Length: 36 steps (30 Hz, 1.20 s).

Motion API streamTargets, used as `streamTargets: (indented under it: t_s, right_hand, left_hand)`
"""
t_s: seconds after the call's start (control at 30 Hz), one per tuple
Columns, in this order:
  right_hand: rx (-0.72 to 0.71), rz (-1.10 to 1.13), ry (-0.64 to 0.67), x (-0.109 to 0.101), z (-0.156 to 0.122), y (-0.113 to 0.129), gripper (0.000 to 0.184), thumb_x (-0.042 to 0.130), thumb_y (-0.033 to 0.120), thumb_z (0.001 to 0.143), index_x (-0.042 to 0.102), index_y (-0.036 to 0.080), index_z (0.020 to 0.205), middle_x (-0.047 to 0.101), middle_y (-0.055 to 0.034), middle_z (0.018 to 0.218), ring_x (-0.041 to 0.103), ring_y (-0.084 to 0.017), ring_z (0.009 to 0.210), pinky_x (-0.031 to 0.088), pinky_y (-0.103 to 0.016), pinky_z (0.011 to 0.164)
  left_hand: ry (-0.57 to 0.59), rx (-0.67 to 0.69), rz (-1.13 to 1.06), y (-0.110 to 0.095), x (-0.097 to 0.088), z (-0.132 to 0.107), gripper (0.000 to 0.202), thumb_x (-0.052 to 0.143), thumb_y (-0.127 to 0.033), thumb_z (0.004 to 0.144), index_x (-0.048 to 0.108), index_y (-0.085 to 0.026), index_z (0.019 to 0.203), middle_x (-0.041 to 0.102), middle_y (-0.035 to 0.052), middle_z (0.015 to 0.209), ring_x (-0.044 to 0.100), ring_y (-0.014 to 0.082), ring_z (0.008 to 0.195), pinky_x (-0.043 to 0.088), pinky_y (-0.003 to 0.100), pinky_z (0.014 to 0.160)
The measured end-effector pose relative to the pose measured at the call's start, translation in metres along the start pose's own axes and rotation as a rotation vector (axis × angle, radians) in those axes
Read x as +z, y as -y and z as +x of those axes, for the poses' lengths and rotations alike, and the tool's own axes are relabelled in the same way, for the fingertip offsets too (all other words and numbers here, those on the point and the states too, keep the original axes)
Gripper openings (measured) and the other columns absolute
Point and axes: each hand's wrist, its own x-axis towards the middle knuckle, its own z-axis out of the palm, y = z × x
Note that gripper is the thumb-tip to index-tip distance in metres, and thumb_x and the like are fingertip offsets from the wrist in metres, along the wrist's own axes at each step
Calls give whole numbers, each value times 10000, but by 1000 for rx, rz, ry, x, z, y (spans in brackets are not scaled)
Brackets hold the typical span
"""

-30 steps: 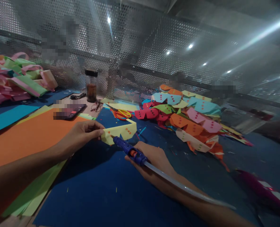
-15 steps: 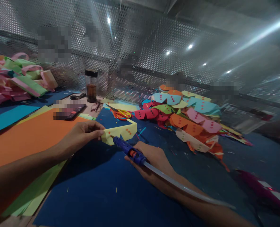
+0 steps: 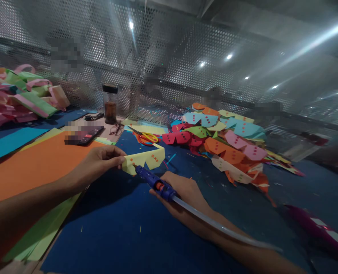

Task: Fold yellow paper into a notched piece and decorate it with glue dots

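My left hand (image 3: 106, 161) pinches the left end of a folded pale-yellow paper cutout (image 3: 156, 155), shaped like a pair of glasses with a V notch and small orange-red marks. My right hand (image 3: 183, 190) is wrapped round a blue glue gun (image 3: 157, 183), with a long translucent glue stick (image 3: 214, 222) coming out of its back. The gun's nozzle is at the left half of the paper, by the orange marks; whether it touches cannot be told. Behind the cutout lie yellow-and-orange-handled scissors (image 3: 146, 137).
Finished-looking coloured paper cutouts (image 3: 226, 148) are heaped at the right. Orange sheets (image 3: 43, 163) and a phone (image 3: 86, 136) lie left, near a dark-lidded jar (image 3: 110, 106). Looped paper strips (image 3: 23, 95) are piled far left; a purple object (image 3: 314, 226) lies right. Perforated metal stands behind.
The glue gun's nozzle has shifted very slightly left and down along the cutout, and a small orange-red mark now shows at its lower edge. Both hands keep their hold.
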Motion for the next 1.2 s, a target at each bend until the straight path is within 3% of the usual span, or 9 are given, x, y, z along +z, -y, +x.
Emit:
streamTargets:
  t_s: [1.2]
  right_hand:
    - [9, -7, -24, 3, -2, -3, 136, 646, 284, 916, 556, 198, 861, 612, 26, 770, 562, -120, 641, 323, -237, 592]
  left_hand:
    - [-39, -2, -72, 6, -3, 3, 142, 753, -324, 714, 730, -194, 765, 673, -4, 666, 581, 126, 624, 474, 240, 616]
